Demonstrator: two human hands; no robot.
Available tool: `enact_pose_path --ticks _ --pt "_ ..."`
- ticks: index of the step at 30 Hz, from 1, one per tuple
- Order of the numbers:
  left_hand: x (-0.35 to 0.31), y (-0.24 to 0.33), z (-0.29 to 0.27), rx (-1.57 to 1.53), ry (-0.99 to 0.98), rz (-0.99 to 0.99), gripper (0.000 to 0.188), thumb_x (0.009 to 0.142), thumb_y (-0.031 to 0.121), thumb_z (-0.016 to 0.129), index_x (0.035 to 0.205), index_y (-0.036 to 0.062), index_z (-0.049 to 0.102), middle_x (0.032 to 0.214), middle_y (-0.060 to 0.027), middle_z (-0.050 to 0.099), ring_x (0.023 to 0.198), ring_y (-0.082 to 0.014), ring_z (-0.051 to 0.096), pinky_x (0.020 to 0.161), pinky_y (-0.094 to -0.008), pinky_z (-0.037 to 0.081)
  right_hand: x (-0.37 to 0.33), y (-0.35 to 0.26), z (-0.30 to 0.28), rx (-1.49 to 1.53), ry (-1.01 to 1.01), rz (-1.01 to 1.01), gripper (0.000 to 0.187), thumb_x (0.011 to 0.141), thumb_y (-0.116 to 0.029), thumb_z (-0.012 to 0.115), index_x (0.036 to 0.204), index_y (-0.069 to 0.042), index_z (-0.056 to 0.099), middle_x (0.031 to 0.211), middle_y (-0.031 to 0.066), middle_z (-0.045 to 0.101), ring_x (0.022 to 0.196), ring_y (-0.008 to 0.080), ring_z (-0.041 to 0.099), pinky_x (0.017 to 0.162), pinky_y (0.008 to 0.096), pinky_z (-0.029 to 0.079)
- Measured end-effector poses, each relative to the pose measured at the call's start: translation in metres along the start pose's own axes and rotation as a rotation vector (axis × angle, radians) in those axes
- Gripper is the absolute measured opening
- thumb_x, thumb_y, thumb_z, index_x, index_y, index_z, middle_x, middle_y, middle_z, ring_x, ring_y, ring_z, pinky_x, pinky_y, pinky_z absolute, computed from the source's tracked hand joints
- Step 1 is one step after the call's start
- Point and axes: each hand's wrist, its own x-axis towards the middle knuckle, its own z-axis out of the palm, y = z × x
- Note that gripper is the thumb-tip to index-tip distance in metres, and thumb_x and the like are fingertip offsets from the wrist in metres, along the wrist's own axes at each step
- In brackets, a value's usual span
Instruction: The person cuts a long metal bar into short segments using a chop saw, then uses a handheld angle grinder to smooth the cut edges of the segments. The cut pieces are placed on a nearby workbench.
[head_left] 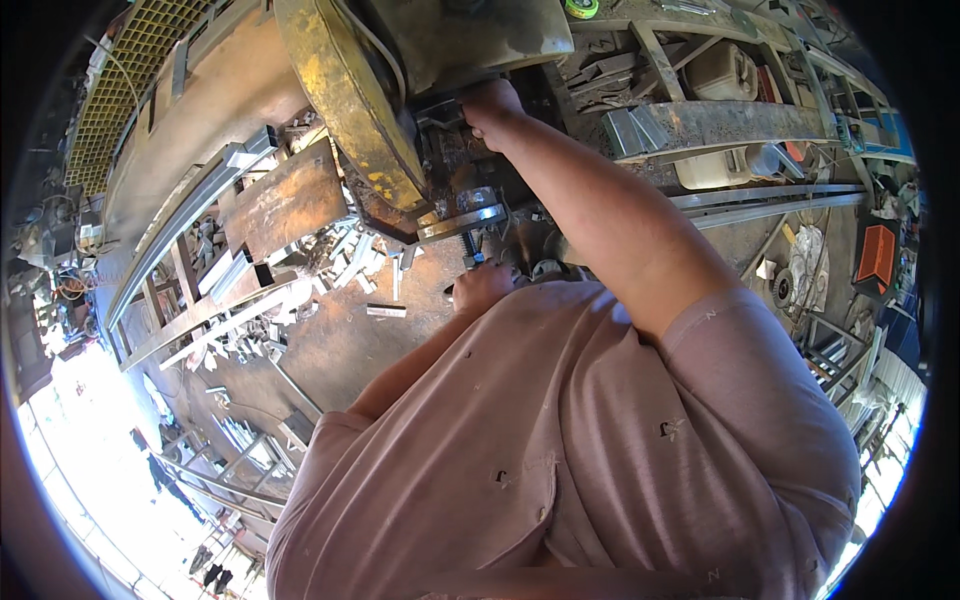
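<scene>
In front of me stands a machine with a worn yellow metal arm [350,100] and a grey metal housing [470,40]. My right hand [490,108] reaches forward to the dark gap under the housing's near edge. Its fingers look curled, and whatever they hold is hidden. Close to my body, my left hand [484,286] is closed at the near end of a threaded screw [468,246]. What lies inside its grip does not show. Between the two hands, a metal bar with a shiny edge [462,223] juts from the machine's near side.
Metal offcuts [345,260] litter the floor left of the machine, beside a rusty plate [285,205] and long steel profiles [190,230]. To the right is a metal rack [720,125] with scrap and plastic canisters [715,168]. An orange box [877,255] stands farther right.
</scene>
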Motion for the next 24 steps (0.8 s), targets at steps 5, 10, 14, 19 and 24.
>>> enact_pose_path --ticks 5,10,14,19,24 --pt "-0.001 -0.003 0.003 -0.045 0.029 0.024 0.035 0.095 0.037 0.058 0.113 0.0145 0.077 0.126 -0.014 0.071 0.114 -0.0394 0.072 0.096 -0.0537 0.058 -0.001 -0.004 0.002 0.153 -0.032 0.067 0.017 0.104 -0.022 0.051 0.096 -0.012 0.061 0.064 0.0047 0.058 0.041 0.0191 0.048 0.039 0.0359 0.036" --pt "-0.002 -0.002 -0.002 -0.009 0.001 0.023 0.034 0.095 0.036 0.057 0.112 0.0152 0.077 0.126 -0.0138 0.071 0.114 -0.0394 0.072 0.094 -0.0537 0.059 -0.003 -0.008 -0.003 0.12 -0.058 0.075 0.013 0.102 -0.018 0.054 0.094 -0.011 0.061 0.065 0.0038 0.057 0.042 0.0173 0.045 0.039 0.0357 0.034" --pt "-0.003 0.001 -0.009 0.004 -0.04 -0.01 0.034 0.095 0.037 0.061 0.119 0.0178 0.075 0.13 -0.0091 0.069 0.117 -0.0375 0.071 0.097 -0.0509 0.058 -0.008 -0.008 -0.019 0.386 -0.06 0.092 0.015 0.1 -0.01 0.064 0.088 -0.014 0.056 0.07 0.0006 0.053 0.048 0.0112 0.042 0.042 0.0273 0.028" --pt "-0.004 0.005 -0.017 0.021 -0.106 -0.072 0.036 0.096 0.038 0.061 0.125 0.0192 0.073 0.133 -0.0128 0.07 0.123 -0.038 0.068 0.1 -0.0509 0.057 -0.018 0.004 -0.079 0.635 -0.041 0.081 0.017 0.099 -0.009 0.066 0.087 -0.013 0.055 0.07 0.0014 0.052 0.05 0.0108 0.042 0.044 0.0264 0.028" --pt "-0.006 0.003 -0.011 -0.015 0.014 -0.025 0.034 0.095 0.032 0.058 0.114 0.0115 0.078 0.12 -0.0158 0.076 0.113 -0.0363 0.073 0.094 -0.0502 0.059 -0.046 0.032 -0.189 0.708 0.039 0.078 0.011 0.099 -0.01 0.067 0.093 -0.009 0.058 0.07 0.0002 0.052 0.052 0.0108 0.041 0.044 0.027 0.029"
